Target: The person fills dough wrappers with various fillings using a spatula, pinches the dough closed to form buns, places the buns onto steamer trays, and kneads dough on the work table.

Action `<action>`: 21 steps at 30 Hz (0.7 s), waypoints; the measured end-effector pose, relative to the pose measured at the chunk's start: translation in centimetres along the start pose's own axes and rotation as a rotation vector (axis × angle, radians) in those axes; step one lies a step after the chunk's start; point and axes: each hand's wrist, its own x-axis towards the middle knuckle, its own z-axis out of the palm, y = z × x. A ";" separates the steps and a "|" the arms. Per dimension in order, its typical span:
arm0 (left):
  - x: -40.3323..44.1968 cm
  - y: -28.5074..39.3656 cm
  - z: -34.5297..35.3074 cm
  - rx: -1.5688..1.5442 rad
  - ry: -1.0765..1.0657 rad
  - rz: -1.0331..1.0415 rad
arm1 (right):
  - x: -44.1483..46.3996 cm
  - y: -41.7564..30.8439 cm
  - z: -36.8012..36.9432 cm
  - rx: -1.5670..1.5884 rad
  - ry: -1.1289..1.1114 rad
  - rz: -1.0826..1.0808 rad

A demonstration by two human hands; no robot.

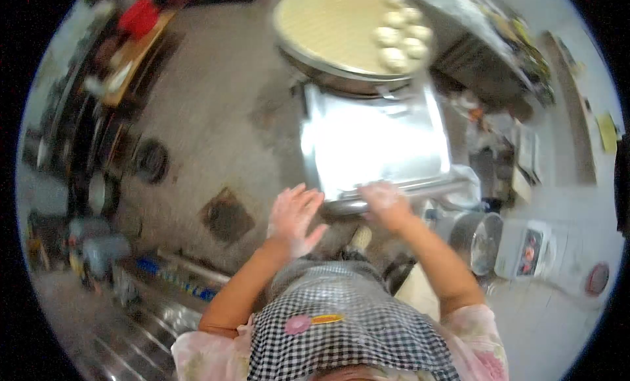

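Metal cart (377, 145) has the right hand (386, 202) at its near edge; how its fingers grip, I cannot tell. Beside the cart, the left hand (294, 216) has thumb and fingers wide. At the cart's far end, 1 round tray (321, 30) carries dough balls (394, 58).

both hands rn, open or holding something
Left hand: open, nothing visible in it.
Right hand: at the metal bar; grip cannot be told.

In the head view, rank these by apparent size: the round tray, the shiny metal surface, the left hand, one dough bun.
1. Round tray and shiny metal surface: too close to rank; the frame cuts the tray.
2. Left hand.
3. One dough bun.
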 end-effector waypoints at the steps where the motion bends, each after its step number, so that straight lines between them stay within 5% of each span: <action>1: 3.0 2.0 0.7 0.054 -0.049 0.051 | 0.1 -1.0 -2.4 0.148 -0.002 0.049; 4: 9.0 7.4 4.7 0.230 -0.255 0.046 | -5.4 2.6 -2.9 0.279 0.470 0.006; 6: 11.9 9.4 8.8 0.317 -0.426 -0.080 | -11.1 7.5 -2.2 0.284 0.460 0.198; 8: 15.3 13.3 10.6 0.333 -0.724 -0.511 | -19.7 13.8 1.8 0.378 0.460 0.440; 10: 14.1 13.4 11.6 0.419 -0.665 -0.427 | -28.5 18.0 6.9 0.573 0.324 0.806; 13: 12.4 12.7 11.6 0.465 -0.564 -0.402 | -38.6 20.2 10.8 0.619 0.287 1.006; 18: 12.9 12.0 11.3 0.481 -0.544 -0.428 | -43.0 24.8 13.6 0.844 0.174 0.990; 21: 13.2 11.7 11.8 0.537 -0.552 -0.481 | -39.1 29.1 12.8 0.669 0.125 0.799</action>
